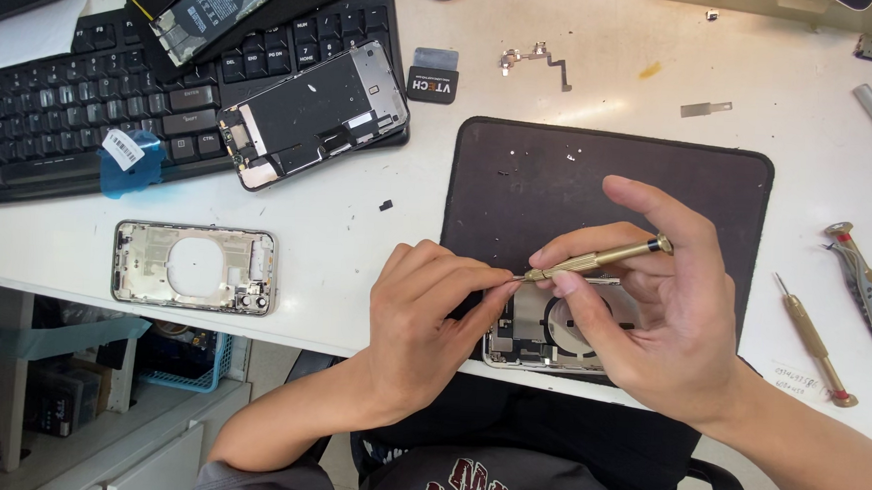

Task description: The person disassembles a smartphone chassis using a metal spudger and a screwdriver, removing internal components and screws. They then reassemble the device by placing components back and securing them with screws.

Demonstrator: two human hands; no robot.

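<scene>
My right hand (658, 314) grips a slim brass screwdriver (602, 257), held almost level with its tip pointing left. My left hand (428, 318) has its fingers curled, and the fingertips meet the screwdriver's tip. Beneath both hands lies an opened phone housing (540, 338) with a round coil showing, resting on the near edge of a black work mat (556, 182). Much of the housing is hidden by my hands.
An empty phone frame (194, 267) lies at the table's front left. A phone screen assembly (314, 112) and a battery (211, 10) rest on a black keyboard (50, 111). More screwdrivers (812, 340) and tweezers (865, 288) lie right. Small flex parts (534, 61) sit behind the mat.
</scene>
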